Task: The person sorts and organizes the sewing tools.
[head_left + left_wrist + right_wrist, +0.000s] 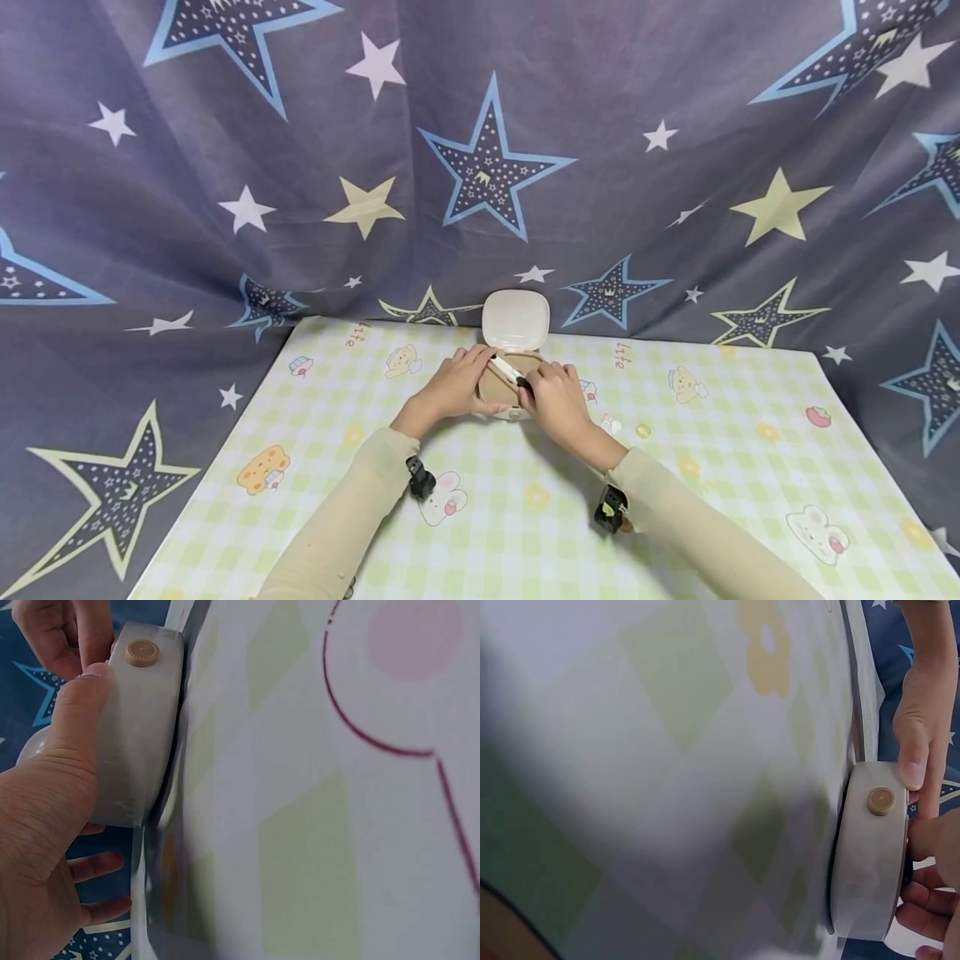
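Observation:
A small white case point(492, 392) with a tan inside stands at the table's far edge, its rounded white lid point(515, 319) raised at the back. My left hand point(453, 386) holds the case's left side, thumb at the front edge and fingers toward the back corner. Slanting over the tan inside is a slim white stick-shaped object point(506, 368) with black ends. My right hand point(558, 400) pinches its near black end, over the case's right side. Both wrist views show the case's front wall point(866, 877) with a round gold-brown button point(142, 652); the slim object is mostly hidden there.
A green-and-white checked cloth point(525, 533) with cartoon prints covers the table. Right of the case lies a small round yellowish thing point(643, 431). A dark curtain with stars point(600, 208) hangs right behind the table edge.

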A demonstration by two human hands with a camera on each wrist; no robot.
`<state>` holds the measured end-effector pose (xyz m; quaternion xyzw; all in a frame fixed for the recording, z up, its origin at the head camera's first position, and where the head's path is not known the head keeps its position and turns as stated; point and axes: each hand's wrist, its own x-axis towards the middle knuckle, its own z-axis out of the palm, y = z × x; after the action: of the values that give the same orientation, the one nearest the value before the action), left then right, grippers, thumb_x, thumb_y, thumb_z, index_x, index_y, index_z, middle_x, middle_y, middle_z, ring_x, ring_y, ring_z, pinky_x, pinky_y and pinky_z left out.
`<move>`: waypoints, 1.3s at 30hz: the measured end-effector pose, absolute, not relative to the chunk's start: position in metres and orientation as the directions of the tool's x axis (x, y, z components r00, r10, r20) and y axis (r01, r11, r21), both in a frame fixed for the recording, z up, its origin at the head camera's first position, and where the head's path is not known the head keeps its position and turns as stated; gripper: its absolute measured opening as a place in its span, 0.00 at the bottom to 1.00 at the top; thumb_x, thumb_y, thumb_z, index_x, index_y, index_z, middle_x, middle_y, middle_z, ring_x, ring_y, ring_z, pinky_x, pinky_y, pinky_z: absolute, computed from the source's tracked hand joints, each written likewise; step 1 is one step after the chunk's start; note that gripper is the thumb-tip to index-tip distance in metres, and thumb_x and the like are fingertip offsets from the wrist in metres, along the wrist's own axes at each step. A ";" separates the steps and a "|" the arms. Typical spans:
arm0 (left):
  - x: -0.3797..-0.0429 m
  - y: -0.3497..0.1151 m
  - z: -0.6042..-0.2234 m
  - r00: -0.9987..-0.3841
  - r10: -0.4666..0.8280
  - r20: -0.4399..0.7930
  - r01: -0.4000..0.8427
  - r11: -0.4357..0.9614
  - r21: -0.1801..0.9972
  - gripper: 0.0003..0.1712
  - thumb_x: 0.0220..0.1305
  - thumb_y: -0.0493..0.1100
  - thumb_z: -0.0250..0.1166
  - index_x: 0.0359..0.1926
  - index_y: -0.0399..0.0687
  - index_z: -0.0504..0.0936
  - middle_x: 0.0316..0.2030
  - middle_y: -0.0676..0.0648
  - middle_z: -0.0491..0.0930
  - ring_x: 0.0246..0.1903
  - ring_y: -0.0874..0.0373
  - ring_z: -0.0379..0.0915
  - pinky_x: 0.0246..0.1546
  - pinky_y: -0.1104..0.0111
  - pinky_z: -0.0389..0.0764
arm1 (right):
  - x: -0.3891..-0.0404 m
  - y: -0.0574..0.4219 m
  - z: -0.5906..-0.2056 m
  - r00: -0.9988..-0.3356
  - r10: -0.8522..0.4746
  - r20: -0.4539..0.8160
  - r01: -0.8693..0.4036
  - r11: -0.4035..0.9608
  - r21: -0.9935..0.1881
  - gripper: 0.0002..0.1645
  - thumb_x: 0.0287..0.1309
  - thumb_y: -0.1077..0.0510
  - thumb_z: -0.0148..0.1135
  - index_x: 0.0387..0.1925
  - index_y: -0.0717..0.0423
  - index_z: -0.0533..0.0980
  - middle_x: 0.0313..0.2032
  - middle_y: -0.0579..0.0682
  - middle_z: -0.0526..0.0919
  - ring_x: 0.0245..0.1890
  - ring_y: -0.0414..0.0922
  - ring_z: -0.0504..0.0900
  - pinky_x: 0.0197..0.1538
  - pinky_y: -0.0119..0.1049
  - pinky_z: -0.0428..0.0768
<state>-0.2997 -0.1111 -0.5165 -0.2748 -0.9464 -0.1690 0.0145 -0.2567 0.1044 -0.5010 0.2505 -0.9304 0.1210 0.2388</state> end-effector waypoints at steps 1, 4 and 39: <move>-0.300 -0.111 -0.516 -0.848 0.515 0.121 0.525 0.791 0.313 0.62 0.51 0.70 0.74 0.78 0.47 0.59 0.71 0.43 0.66 0.61 0.42 0.68 0.57 0.46 0.75 | -0.257 0.104 -0.501 -0.757 -0.412 0.507 -0.525 0.845 -0.096 0.09 0.58 0.57 0.71 0.27 0.57 0.81 0.28 0.53 0.82 0.30 0.52 0.78 0.43 0.48 0.73; -0.300 -0.111 -0.514 -0.848 0.516 0.120 0.526 0.791 0.313 0.62 0.51 0.70 0.74 0.78 0.47 0.58 0.71 0.43 0.66 0.62 0.42 0.68 0.58 0.46 0.75 | -0.257 0.104 -0.500 -0.751 -0.422 0.508 -0.528 0.846 -0.076 0.10 0.59 0.57 0.71 0.26 0.57 0.81 0.28 0.53 0.81 0.30 0.52 0.78 0.44 0.48 0.73; -0.299 -0.110 -0.516 -0.844 0.516 0.145 0.534 0.786 0.312 0.61 0.51 0.69 0.75 0.77 0.47 0.60 0.69 0.43 0.68 0.59 0.42 0.70 0.54 0.46 0.77 | -0.258 0.107 -0.502 -0.745 -0.455 0.488 -0.540 0.841 -0.042 0.12 0.60 0.57 0.70 0.24 0.55 0.79 0.27 0.52 0.79 0.28 0.51 0.77 0.42 0.48 0.73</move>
<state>-0.2993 -0.1103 -0.5157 -0.2780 -0.9446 -0.1728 0.0258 -0.2577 0.1067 -0.5015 0.2675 -0.9298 0.0903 0.2363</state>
